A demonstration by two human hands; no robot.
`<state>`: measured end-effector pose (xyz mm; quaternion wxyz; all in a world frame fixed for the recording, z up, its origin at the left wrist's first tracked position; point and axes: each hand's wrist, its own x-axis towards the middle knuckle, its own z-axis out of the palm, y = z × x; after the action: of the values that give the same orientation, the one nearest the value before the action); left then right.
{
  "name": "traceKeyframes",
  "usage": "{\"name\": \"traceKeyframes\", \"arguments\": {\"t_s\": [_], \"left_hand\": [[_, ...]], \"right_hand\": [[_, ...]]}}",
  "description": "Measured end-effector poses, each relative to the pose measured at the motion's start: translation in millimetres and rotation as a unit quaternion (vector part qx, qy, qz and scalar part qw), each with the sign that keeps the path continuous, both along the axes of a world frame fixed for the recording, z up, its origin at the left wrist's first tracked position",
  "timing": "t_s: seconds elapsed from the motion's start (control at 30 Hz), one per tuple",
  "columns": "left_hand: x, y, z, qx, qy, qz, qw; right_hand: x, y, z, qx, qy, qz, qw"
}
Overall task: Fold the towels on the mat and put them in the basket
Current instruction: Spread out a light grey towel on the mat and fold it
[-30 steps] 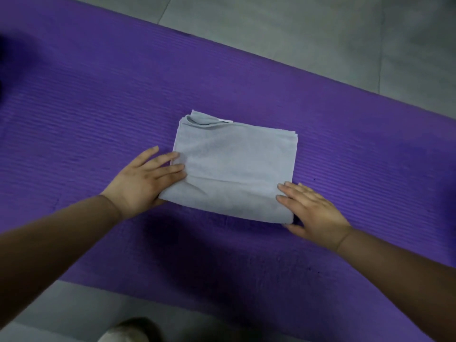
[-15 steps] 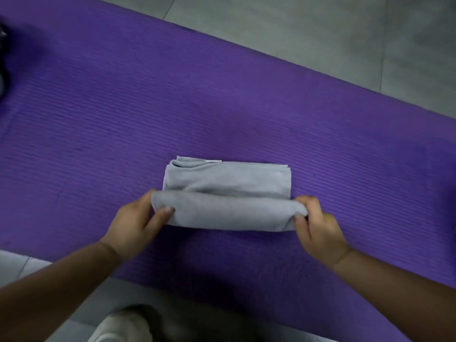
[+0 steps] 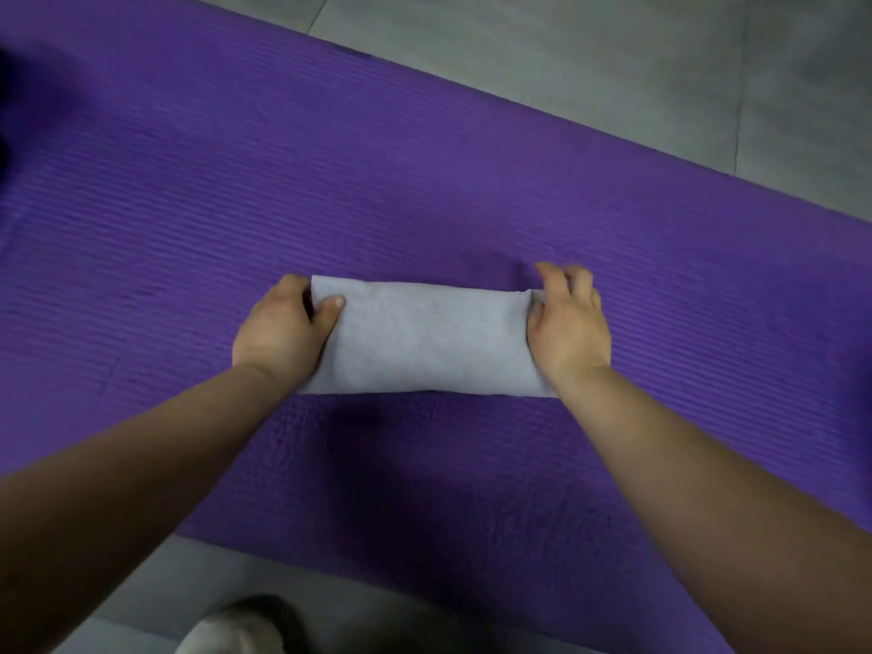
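A light grey towel lies folded into a narrow rectangle in the middle of the purple mat. My left hand grips its left end, thumb on top and fingers curled round the far corner. At the right end my right hand pinches the far corner, with the other fingers raised above the mat. No basket is in view.
Grey tiled floor runs beyond the mat's far edge and along its near edge. A shoe tip shows at the bottom. A dark blurred shape sits at the far left edge.
Both hands took the towel's near edge, lifted it and carried it over to the far edge, halving the towel into a narrow strip. The hands now hold the far corners.
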<state>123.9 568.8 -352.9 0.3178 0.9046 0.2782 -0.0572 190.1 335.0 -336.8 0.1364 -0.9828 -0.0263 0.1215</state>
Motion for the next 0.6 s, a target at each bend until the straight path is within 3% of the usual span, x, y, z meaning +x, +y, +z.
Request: {"name": "traceKeyframes", "arguments": {"t_s": [0.1, 0.2, 0.27, 0.33, 0.4, 0.47, 0.53, 0.6], "left_hand": [[-5.1, 3.6, 4.3, -0.09, -0.059, 0.07, 0.992], [-27.4, 4.1, 16.7, -0.069, -0.134, 0.117, 0.982], [-51.7, -2.7, 25.5, -0.089, -0.132, 0.135, 0.978], [-74.4, -12.7, 28.9, -0.187, -0.078, 0.141, 0.969], [-88.1, -27.4, 29.7, -0.313, 0.061, 0.111, 0.941], [-88.2, -41.8, 25.7, -0.41, 0.163, 0.115, 0.89], [-75.2, -48.6, 26.1, -0.483, 0.133, 0.202, 0.842], [-56.2, -47.7, 26.9, -0.502, 0.087, 0.262, 0.82]], "right_hand": [[4.5, -5.8, -1.9, 0.078, 0.045, 0.113, 0.99], [5.3, -11.7, 11.7, 0.148, 0.138, 0.099, 0.974], [11.2, -15.5, 22.8, 0.117, 0.215, 0.126, 0.961], [16.1, -16.5, 29.4, 0.061, 0.248, 0.157, 0.954], [15.8, -13.1, 29.6, 0.041, 0.262, 0.147, 0.953], [15.7, -9.2, 26.2, 0.036, 0.268, 0.126, 0.954], [16.6, -6.6, 25.3, 0.032, 0.279, 0.112, 0.953], [15.3, -6.0, 24.4, 0.014, 0.291, 0.127, 0.948]]}}
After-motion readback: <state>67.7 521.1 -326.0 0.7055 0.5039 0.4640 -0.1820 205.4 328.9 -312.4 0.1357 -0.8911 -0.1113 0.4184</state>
